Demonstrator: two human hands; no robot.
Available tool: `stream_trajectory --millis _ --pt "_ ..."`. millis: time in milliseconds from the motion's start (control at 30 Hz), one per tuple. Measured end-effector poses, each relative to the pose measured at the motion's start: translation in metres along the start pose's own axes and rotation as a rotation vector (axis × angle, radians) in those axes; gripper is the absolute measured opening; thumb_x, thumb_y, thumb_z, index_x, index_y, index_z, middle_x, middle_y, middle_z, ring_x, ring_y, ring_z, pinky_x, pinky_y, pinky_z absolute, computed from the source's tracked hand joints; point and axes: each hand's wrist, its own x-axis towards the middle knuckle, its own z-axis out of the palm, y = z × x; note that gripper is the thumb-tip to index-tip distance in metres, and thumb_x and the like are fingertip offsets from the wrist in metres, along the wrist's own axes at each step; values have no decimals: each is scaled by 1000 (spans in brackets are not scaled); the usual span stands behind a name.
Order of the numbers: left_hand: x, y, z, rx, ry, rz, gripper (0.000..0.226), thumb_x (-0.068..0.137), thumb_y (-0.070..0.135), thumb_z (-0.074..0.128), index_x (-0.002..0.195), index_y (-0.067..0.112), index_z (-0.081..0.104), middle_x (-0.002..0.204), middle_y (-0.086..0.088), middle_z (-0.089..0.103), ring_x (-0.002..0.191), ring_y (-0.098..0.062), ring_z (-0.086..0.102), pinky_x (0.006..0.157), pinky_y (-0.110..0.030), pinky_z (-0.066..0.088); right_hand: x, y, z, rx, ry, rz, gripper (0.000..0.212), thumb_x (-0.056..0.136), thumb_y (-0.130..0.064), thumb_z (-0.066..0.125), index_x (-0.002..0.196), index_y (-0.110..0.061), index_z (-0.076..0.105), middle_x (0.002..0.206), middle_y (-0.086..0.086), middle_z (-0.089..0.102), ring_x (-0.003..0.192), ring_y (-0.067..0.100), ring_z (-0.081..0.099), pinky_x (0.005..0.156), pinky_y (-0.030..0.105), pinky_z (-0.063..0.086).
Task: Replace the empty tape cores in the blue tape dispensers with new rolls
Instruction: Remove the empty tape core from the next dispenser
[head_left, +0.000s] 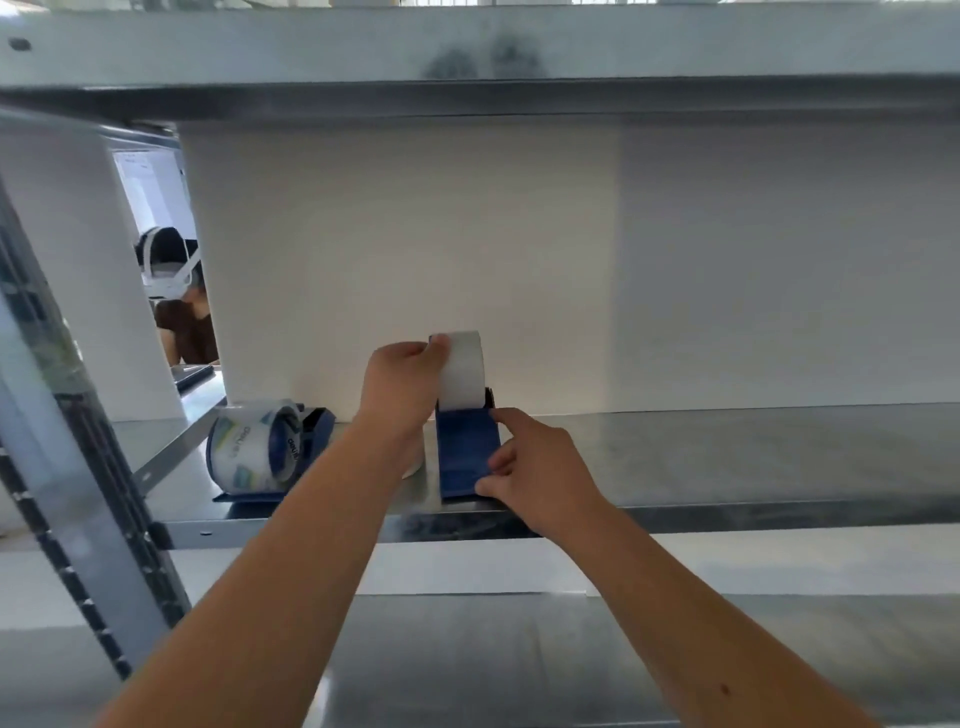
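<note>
A blue tape dispenser (464, 457) stands on the metal shelf (727, 457), its handle toward me. A white tape roll (462, 371) sits upright in its far end. My left hand (402, 387) grips the roll from the left, fingers over its top edge. My right hand (535, 470) holds the dispenser's handle at its right side. Further left lies a second blue dispenser (311, 436) carrying a wrapped clear tape roll (249, 449), tilted on its side.
A white panel (405, 249) closes the shelf's back. Another shelf board (467, 52) hangs close overhead and a lower one (571, 654) lies beneath my arms. A perforated metal upright (78, 519) slants at left. Behind a gap, a person with a headset (174, 291) sits.
</note>
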Motion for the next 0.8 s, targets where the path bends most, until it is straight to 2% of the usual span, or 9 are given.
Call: stream_trajectory --millis 100,167,233,400,467,567,633,700,800 --pt "28 21 6 -92 -46 -103 32 81 38 70 87 7 61 87 -12 56 82 -26 56 74 -40 45 1 -3 0 -61 -21 22 71 83 -37 83 145 -23 52 117 -1 74 103 14 69 96 25 51" --pt "39 22 10 -110 -83 -122 28 92 29 70 89 2 63 86 -13 59 82 -29 60 74 -40 50 3 -10 -2 38 30 67 61 85 -50 77 137 -27 57 117 -3 74 99 11 67 93 26 52" --pt "42 14 12 -124 -114 -155 27 95 26 70 94 0 66 92 -13 65 87 -31 66 86 -44 60 10 -18 -8 186 126 76 43 90 -53 70 126 -33 59 108 -7 73 89 7 65 83 23 52" --pt "41 2 11 -121 -126 -185 30 91 29 75 94 1 68 96 -19 68 88 -34 68 94 -57 58 35 -32 -17 413 178 40 23 95 -43 67 108 -24 71 97 -6 71 84 17 69 77 32 58" --pt "42 0 11 -122 -115 -187 32 90 33 77 93 2 68 93 -16 69 86 -32 68 93 -54 60 41 -32 -19 439 208 56 18 97 -33 67 96 -16 73 90 1 71 70 19 69 63 28 57" --pt "44 0 7 -131 -111 -181 35 89 38 77 90 4 68 90 -14 72 86 -30 70 92 -50 61 42 -32 -26 557 209 113 15 99 -24 65 101 -11 72 92 8 73 56 16 69 46 24 52" --pt "46 -3 5 -97 -115 -162 35 89 36 77 89 2 69 90 -15 73 87 -31 72 94 -51 60 41 -24 -32 460 278 68 16 102 -24 60 106 -12 70 99 9 74 67 21 74 55 30 56" --pt "50 -8 4 -21 -98 -114 36 87 35 77 85 1 67 87 -17 70 88 -34 73 92 -49 61 38 -16 -37 150 354 -12 22 104 -29 54 116 -17 69 107 2 72 85 22 72 72 36 58" --pt "52 -12 3 80 -96 -22 38 73 50 73 79 14 61 78 -11 59 74 -26 60 75 -38 53 31 -6 -44 -308 261 7 34 105 -28 51 136 -20 63 122 4 70 104 23 66 80 29 45"
